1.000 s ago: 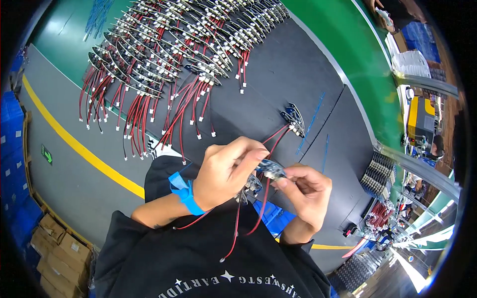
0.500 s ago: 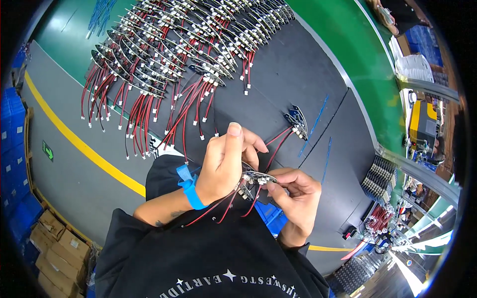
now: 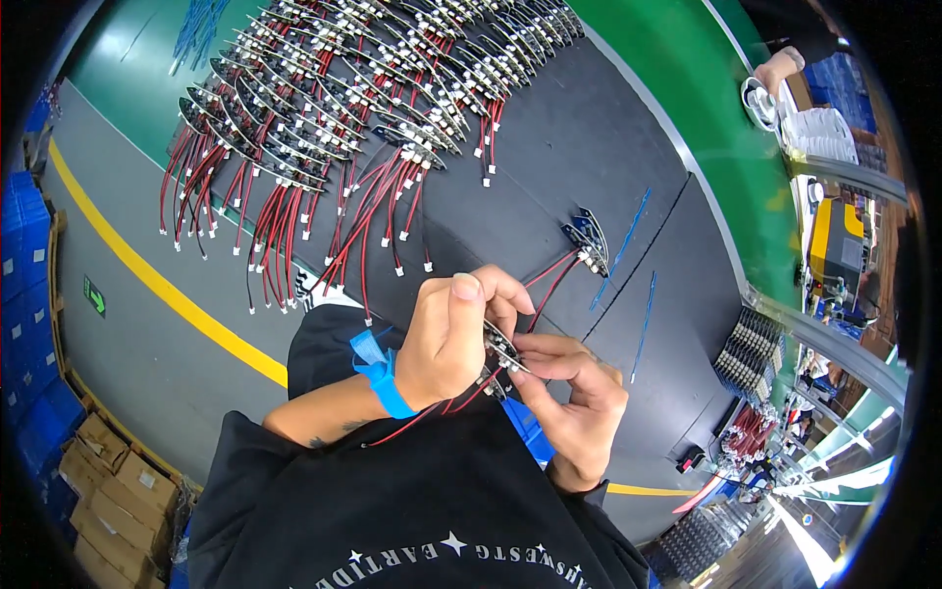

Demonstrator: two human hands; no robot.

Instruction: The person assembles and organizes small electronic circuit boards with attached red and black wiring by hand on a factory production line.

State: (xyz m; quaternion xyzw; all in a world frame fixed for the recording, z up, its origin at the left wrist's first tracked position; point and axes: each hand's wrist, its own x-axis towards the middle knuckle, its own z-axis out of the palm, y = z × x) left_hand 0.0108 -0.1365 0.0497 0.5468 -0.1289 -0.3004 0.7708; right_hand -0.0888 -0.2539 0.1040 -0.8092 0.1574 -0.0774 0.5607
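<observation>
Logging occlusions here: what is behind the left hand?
From behind the left hand poke curved circuit boards with red wires; the covered parts, and how many boards there are, cannot be seen.

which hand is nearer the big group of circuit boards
Left. In the picture, the left hand sits below the group of circuit boards; the right hand is lower and farther right.

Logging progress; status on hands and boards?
Left hand holding small circuit boards. Right hand pinching one's end. Left hand partly hides boards; red wires trail below.
</observation>
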